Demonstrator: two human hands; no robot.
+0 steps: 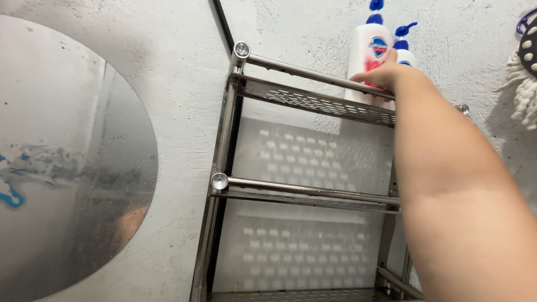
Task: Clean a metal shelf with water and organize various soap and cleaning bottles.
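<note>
1. Head view: the right hand reaches up to the top tier of a steel wall rack. Its fingers wrap the lower front of a white pump bottle, so the grip is grasping that bottle.
2. The white pump bottle stands upright at the right end of the top shelf, behind the front rail, which seems there to keep bottles from sliding off.
3. A second pump bottle with a blue pump stands just beside it on the right, mostly hidden by the hand.
4. The left hand is out of view, so its grip cannot be judged.
5. The middle shelf carries nothing visible; its perforated plate throws a dotted pattern onto the wall.
6. A round mirror hangs left of the rack, and a white mop-like tassel hangs at the right edge.
</note>
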